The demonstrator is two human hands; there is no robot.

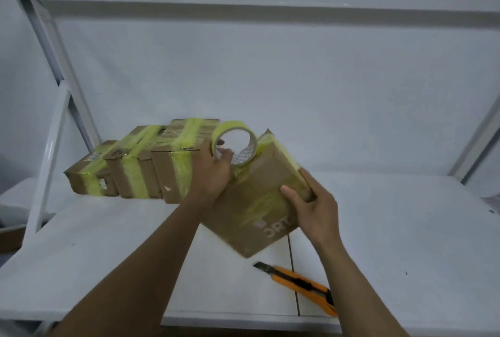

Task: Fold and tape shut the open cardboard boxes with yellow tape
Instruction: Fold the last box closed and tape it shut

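A brown cardboard box (257, 209) with yellow tape on it is tilted over the white table. My right hand (311, 206) grips its right edge, thumb on the top face. My left hand (213, 171) holds the roll of yellow tape (235, 144) at the box's upper left corner, fingers curled through the roll's core. A strip of tape runs from the roll along the box's top edge. Three taped boxes (140, 163) stand in a row to the left, each wrapped with yellow bands.
An orange utility knife (300, 286) lies on the white table (108, 255) near the front edge, below the held box. A white metal frame post (51, 158) rises at the left. A white wall lies behind.
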